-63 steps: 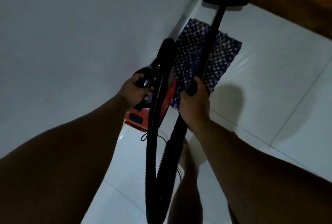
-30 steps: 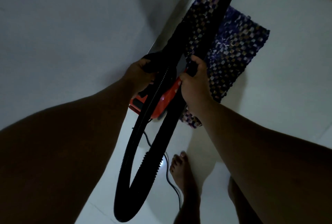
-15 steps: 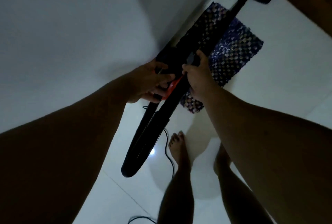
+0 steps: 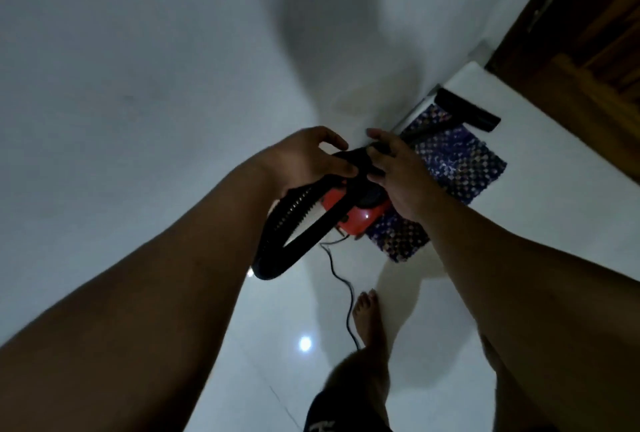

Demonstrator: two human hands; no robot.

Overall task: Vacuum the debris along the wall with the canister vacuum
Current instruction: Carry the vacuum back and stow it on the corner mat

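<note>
You've got both hands, left hand (image 4: 304, 157) and right hand (image 4: 401, 171), curled round the black handle over the red canister vacuum (image 4: 353, 209), parked by the wall (image 4: 173, 67) on the mat (image 4: 460, 161).

Dim light. Both hands are meeting over the red vacuum (image 4: 360, 215), which is sitting on the white floor (image 4: 415, 310) by the wall (image 4: 138, 50). Left hand (image 4: 308, 157) is curling fingers around the black handle (image 4: 349, 158); right hand (image 4: 398, 171) is resting on the wand (image 4: 427, 128). Hose (image 4: 294, 230) is looping down left. Floor head (image 4: 467, 115) is lying past the woven mat (image 4: 457, 161). Cord (image 4: 341, 279) is trailing toward a bare foot (image 4: 369, 313).
</note>
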